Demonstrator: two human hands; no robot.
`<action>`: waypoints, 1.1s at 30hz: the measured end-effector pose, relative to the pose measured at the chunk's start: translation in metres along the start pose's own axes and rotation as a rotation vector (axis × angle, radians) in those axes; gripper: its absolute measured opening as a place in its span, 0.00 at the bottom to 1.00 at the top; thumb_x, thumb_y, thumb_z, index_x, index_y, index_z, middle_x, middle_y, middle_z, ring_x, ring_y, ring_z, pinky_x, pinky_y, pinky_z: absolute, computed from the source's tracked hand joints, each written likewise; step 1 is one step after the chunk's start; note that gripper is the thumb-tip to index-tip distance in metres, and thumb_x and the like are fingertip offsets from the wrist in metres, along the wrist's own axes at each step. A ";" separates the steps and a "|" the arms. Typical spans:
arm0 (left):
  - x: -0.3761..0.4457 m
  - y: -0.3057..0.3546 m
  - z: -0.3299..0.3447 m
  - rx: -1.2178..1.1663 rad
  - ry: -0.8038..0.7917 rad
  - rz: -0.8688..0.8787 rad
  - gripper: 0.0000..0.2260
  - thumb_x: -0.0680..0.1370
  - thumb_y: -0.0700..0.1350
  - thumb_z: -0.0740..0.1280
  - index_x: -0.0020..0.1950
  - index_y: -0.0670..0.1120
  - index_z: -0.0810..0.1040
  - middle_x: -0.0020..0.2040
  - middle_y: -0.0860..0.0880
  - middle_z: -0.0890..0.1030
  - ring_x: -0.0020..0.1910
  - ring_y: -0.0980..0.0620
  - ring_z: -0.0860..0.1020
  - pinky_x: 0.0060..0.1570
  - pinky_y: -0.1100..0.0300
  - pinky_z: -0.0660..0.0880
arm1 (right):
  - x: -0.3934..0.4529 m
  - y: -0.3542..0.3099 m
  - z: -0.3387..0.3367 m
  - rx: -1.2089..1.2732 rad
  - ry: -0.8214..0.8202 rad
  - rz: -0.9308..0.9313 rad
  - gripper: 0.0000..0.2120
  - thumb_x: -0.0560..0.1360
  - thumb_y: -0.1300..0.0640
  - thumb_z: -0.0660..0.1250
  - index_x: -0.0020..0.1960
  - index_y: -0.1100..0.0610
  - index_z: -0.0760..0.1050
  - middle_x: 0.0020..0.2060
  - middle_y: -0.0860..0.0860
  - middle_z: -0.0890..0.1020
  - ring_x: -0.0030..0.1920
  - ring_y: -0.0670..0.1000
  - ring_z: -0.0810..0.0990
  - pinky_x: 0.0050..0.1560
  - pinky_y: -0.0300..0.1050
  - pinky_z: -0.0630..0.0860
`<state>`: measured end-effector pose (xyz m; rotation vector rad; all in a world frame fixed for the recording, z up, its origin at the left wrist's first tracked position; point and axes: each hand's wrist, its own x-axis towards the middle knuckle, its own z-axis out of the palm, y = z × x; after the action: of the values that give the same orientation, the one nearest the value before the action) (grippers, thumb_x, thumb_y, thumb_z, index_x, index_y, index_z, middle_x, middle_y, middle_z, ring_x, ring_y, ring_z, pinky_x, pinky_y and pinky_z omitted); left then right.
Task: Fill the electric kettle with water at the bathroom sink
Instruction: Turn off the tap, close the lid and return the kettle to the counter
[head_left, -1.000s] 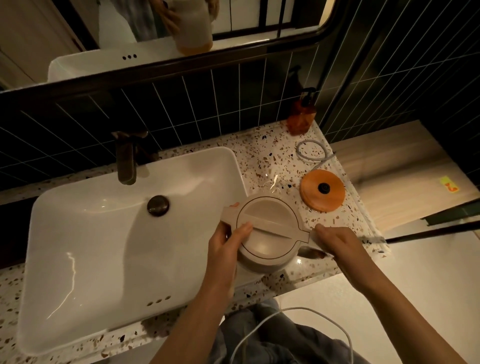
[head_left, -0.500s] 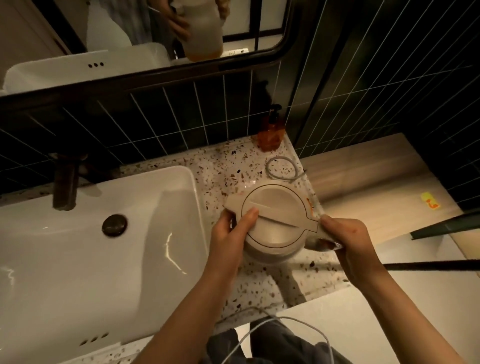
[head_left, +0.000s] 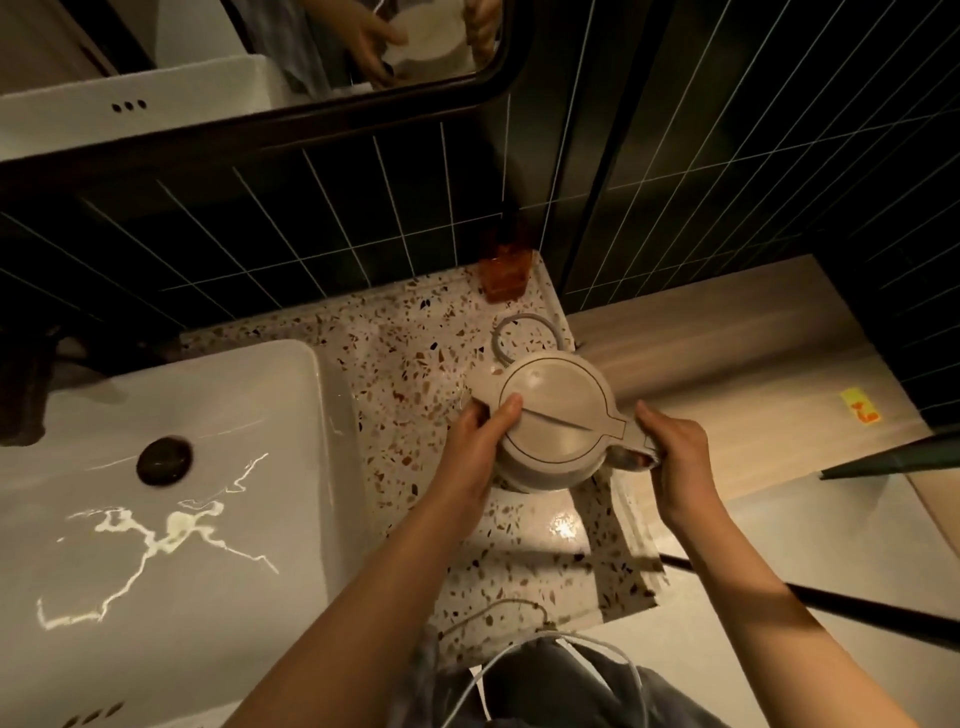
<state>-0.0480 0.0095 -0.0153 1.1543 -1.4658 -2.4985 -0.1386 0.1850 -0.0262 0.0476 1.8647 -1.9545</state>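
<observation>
The right hand (head_left: 675, 457) had its grip closed around the handle of the kettle (head_left: 556, 421), at the right side of the pot, with the thumb lying on top of the handle. The left hand (head_left: 475, 447) pressed against the left side of the kettle; its thumb lay over the edge of the lid (head_left: 550, 405), and the other fingers were curled against the body below the spout, so this grip was also clamped on the kettle. The lid was down and covered the whole top.

The kettle was above the speckled surface (head_left: 415, 364), to the right of the sink (head_left: 182, 441) and not over it. I could not tell if its bottom touched the surface or was a little above it. Just behind the kettle a loop of grey cable (head_left: 501, 338) lay on the surface, and further back, near the dark tiled wall (head_left: 311, 234), stood an orange soap bottle (head_left: 504, 270).

The white sink was well apart from the kettle, with a dark drain plug (head_left: 165, 460) in the basin and bright reflections of light on its bottom. A dark tap (head_left: 26, 395) was at the left edge of the view. The mirror (head_left: 260, 67) above the tiles showed the hands and the kettle. To the right of the surface was a lower wooden shelf (head_left: 727, 389) with a small yellow sticker (head_left: 860, 413).
</observation>
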 end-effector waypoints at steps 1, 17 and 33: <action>0.003 -0.002 0.001 0.014 0.000 -0.003 0.15 0.78 0.47 0.67 0.64 0.51 0.76 0.58 0.55 0.81 0.59 0.56 0.78 0.59 0.57 0.74 | 0.002 0.003 -0.001 0.019 0.006 0.003 0.15 0.71 0.54 0.69 0.26 0.54 0.81 0.23 0.47 0.79 0.27 0.46 0.76 0.36 0.42 0.70; 0.014 -0.023 -0.003 0.179 0.002 0.015 0.18 0.76 0.51 0.69 0.66 0.55 0.74 0.62 0.55 0.79 0.62 0.55 0.76 0.51 0.64 0.73 | 0.019 0.022 -0.013 0.028 -0.024 0.066 0.27 0.77 0.66 0.60 0.22 0.53 0.79 0.22 0.47 0.80 0.26 0.43 0.78 0.33 0.35 0.73; 0.007 -0.034 0.000 0.225 0.070 0.052 0.25 0.74 0.54 0.70 0.70 0.53 0.70 0.66 0.54 0.76 0.65 0.55 0.73 0.56 0.65 0.71 | 0.024 0.012 -0.006 -0.076 0.046 0.051 0.28 0.76 0.67 0.60 0.19 0.52 0.71 0.18 0.43 0.71 0.21 0.41 0.69 0.27 0.37 0.66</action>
<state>-0.0419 0.0254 -0.0454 1.2025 -1.7693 -2.2814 -0.1582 0.1841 -0.0460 0.1173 1.9458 -1.8621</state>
